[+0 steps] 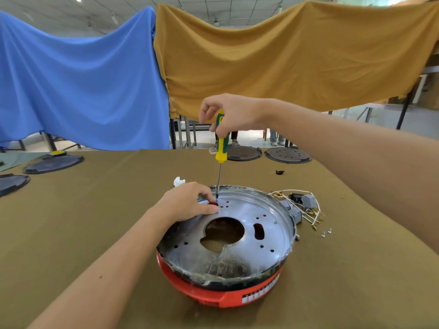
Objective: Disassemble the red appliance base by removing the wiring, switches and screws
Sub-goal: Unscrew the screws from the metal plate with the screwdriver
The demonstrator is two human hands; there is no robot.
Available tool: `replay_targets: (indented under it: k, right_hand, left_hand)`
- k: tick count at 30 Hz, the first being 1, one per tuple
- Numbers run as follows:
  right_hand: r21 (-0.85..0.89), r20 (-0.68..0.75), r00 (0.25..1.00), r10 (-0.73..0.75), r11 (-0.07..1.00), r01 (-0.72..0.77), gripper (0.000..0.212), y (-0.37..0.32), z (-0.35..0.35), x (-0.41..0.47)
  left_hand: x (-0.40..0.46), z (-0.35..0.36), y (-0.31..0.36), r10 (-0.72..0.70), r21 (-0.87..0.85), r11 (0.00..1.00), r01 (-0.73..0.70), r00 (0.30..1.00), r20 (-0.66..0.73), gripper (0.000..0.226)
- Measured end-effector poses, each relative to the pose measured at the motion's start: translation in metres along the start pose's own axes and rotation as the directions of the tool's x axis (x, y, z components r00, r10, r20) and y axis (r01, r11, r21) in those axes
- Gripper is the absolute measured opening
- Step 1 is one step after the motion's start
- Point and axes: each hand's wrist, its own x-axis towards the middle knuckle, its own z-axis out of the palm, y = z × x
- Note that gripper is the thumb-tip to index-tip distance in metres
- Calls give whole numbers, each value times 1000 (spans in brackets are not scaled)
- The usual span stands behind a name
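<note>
Sitting on the tabletop (95, 222): red base (221, 293). Steadying its metal plate (256, 243), left hand (190, 203) with relaxed grip. Clamping the upright screwdriver (222, 143), right hand (228, 115). Lying beside: wiring (306, 210), screws (326, 232).

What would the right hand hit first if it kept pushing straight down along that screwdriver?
The right hand would likely drive the screwdriver tip into the silver plate of the red base, close beside the left hand's fingers.
</note>
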Motion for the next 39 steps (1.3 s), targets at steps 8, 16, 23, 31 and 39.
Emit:
replay_targets:
  k: [8,16,23,31,39]
  right_hand:
    - [-627,-22,988,156,768,-135,41,-6,3,16]
    - [-412,114,978,175,904,-114,23,-19,-1,9]
    - [-406,19,995,100,910,-84,19,-7,0,11]
    - [-599,-11,969,247,774,-204,62,-8,-2,9]
    - [-228,119,987,106,971,-77,32,-8,-6,4]
  left_hand:
    - [-2,0,1,-7,-10,1000,7,1000,-6,27]
    - [-2,-1,1,-5,9,1000,5,1000,1,29]
    - [-2,0,1,-10,4,1000,10,1000,-9,28]
    - [1,1,-2,-14,-5,1000,14,1000,-6,26]
    - [-1,1,-2,6,2,1000,-6,1000,-5,28]
